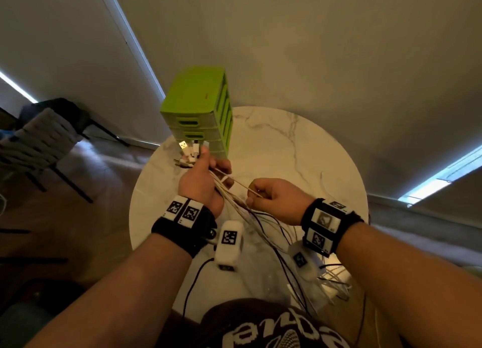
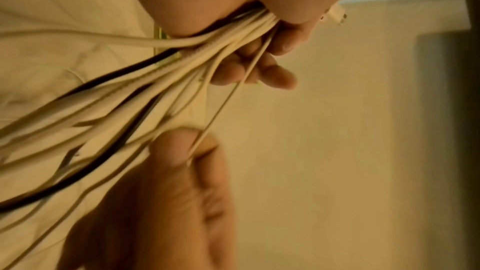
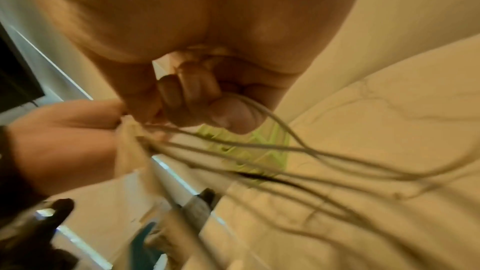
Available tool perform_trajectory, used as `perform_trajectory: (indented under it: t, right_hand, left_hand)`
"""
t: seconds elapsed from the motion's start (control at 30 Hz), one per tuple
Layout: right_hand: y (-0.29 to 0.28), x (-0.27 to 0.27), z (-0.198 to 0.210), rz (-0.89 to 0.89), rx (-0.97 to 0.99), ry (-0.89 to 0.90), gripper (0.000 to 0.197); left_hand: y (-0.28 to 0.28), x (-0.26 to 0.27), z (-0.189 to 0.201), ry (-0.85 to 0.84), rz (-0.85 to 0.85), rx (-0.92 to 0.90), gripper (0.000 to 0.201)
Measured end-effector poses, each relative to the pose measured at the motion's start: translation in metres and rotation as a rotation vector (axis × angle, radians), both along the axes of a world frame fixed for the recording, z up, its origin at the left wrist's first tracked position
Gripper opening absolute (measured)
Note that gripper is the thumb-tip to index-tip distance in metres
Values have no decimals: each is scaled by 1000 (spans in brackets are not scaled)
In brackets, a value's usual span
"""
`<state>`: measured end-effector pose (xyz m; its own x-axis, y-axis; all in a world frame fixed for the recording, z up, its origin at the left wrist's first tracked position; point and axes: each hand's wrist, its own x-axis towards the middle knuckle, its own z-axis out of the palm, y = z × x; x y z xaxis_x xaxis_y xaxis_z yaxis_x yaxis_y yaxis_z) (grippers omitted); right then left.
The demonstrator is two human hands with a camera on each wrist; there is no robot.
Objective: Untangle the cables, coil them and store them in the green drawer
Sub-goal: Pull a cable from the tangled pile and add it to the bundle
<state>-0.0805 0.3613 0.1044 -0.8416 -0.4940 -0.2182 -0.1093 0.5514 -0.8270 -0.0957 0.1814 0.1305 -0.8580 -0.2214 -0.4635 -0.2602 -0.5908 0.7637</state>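
Observation:
My left hand [image 1: 206, 180] grips a bundle of white and black cables [image 2: 182, 56] above the round marble table [image 1: 300, 149]. Several USB plugs [image 1: 188, 152] stick out past its thumb. From the fist the cables hang down towards my lap in a tangle [image 1: 276, 233]. My right hand [image 1: 271, 196] pinches one thin white cable [image 1: 242, 184], stretched taut between the two hands. The same thin cable [image 2: 228, 98] runs from my left fingers to the right thumb in the left wrist view. The green drawer unit [image 1: 200, 110] stands upright at the table's far left edge, all drawers closed.
A grey woven chair [image 1: 39, 139] stands on the wooden floor to the left. A loose heap of white cables [image 1: 336, 282] lies at the table's near right edge. A wall rises behind the table.

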Motion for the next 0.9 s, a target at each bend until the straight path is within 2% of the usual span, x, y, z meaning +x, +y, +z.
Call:
perform_trajectory:
  t: [0.07,0.13,0.23,0.3,0.37,0.43,0.5,0.53,0.6,0.67,0.73,0.8,0.9]
  right_hand:
    - [29,-8,-13,26,171,-38,17]
    - [67,-18,-25,-13,416,-53,21]
    - [119,-28,-32,-286,663,-22,25]
    - [138,-29,-23,-490,728,59,27]
    - [146,-27,-17,-597,804,146,34]
    - [146,-19,-17,-504,934,61,41]
    - [141,-7,-22,-261,1024,-176,59]
    - [138,0,-23,-159,1013,-298,76]
    - [129,9,-17,-80,870,-449,120]
    - [119,14,0,-87,589,-354,142]
    - [99,18,26,-123,258,-160,142]
    - [67,17,46,-85,45,6,129]
    - [22,17,37,44,-117,-33,84]
  left_hand:
    - [-14,-7,8,25,53,125,50]
    - [-37,-18,16,56,75,258,51]
    - [-66,-32,19,99,-1,309,53]
    - [-73,-35,17,117,-52,285,53]
    - [-72,-35,15,119,-89,263,52]
    - [-67,-34,15,105,-131,251,50]
    - [-59,-33,16,87,-179,226,48]
    - [-53,-32,17,78,-202,206,47]
    - [-40,-30,22,67,-267,156,46]
    - [-25,-27,27,62,-369,93,47]
    - [-6,-22,34,66,-492,56,49]
    - [15,-15,40,92,-586,46,50]
    - [47,-6,54,154,-629,45,52]
